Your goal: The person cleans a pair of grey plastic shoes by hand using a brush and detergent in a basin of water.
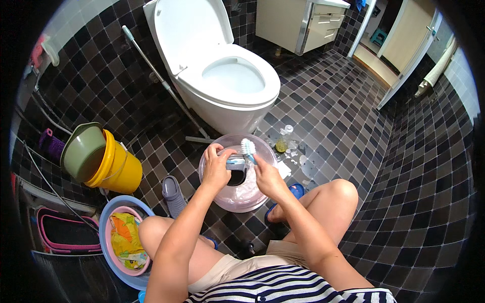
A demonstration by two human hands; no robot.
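Over a translucent pinkish plastic basin (246, 204) on the floor, my left hand (216, 166) grips a grey and black plastic part (238, 166) with a dark rounded opening. My right hand (269, 177) holds a scrubbing brush (248, 147) with white bristles and a blue handle. The bristles point up and stand just beyond the part. My right fingers hide most of the brush handle. What the grey part belongs to, I cannot tell. Pale wet plastic or water glistens in the basin below.
A white toilet (227, 110) with raised lid stands just ahead, a floor squeegee (166, 85) beside it. To the right are a bottle of yellowish liquid (282, 144) and wet patches. At left are a yellow bucket (127, 170), a grey slipper (174, 199) and a blue basin (110, 261) holding clothes.
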